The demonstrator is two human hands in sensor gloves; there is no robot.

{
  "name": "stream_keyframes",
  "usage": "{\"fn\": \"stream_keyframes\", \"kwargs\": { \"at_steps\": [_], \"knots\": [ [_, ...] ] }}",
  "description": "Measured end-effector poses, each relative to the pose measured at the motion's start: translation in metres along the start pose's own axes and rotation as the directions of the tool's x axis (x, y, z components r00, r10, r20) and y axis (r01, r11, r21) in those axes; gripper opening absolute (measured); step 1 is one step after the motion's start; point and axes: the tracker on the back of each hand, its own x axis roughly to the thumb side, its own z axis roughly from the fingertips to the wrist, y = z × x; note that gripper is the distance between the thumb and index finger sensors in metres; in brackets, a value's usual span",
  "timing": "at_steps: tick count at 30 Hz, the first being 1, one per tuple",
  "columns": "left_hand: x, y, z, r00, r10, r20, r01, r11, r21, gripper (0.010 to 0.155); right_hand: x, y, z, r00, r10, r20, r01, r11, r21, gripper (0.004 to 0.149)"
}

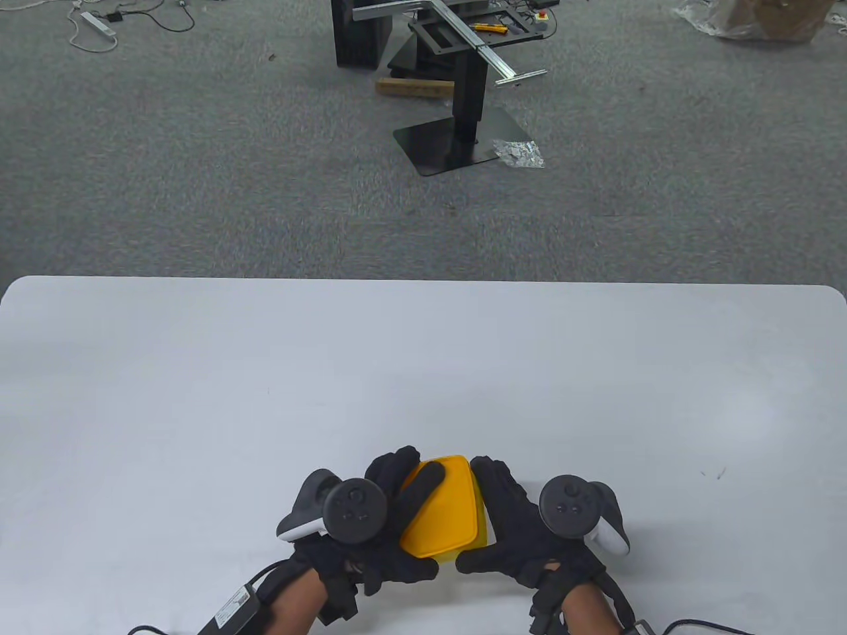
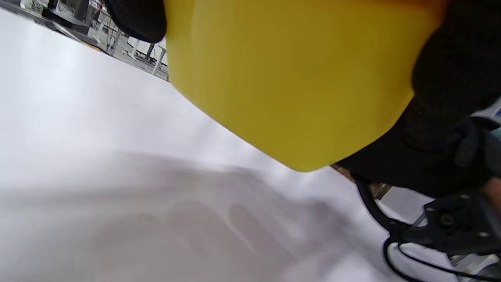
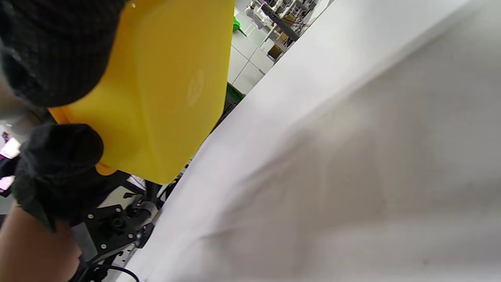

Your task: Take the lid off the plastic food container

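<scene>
- on the left we see the left hand (image 1: 370, 522) in its black glove, its tracker (image 1: 344, 509) strapped across the back; one finger lies over the top of the yellow container (image 1: 443, 512) and the thumb curls round the near corner, so this hand grips the container's left side.
- in the left wrist view the container (image 2: 289, 78) fills the upper frame as a yellow wall with a rounded corner, held clear above the white table (image 2: 98, 156), whose surface carries a soft shadow below it; dark gloved fingers (image 2: 135, 17) press at its top edge.
- in the middle, the container sits between both hands near the table's (image 1: 423, 370) near edge, tilted, its broad yellow face turned up toward the camera (we cannot tell whether that face is the lid or the base, nor whether the lid has parted from the tub).
- on the right, the right hand (image 1: 523, 529) clasps the container's right side, fingers along the far edge and thumb at the near corner, its tracker (image 1: 579, 512) on the back.
- the right wrist view shows the yellow container (image 3: 164, 90) pinched between gloved fingers (image 3: 51, 47), off the table (image 3: 352, 156).
</scene>
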Motion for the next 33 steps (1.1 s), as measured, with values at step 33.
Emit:
{"fn": "stream_keyframes", "kwargs": {
  "at_steps": [33],
  "knots": [
    [0.016, -0.034, -0.003, 0.991, -0.115, 0.07, 0.106, 0.987, 0.122, 0.084, -0.014, -0.022, 0.013, 0.942, -0.312, 0.128, 0.327, 0.936, -0.127, 0.13]
  ]
}}
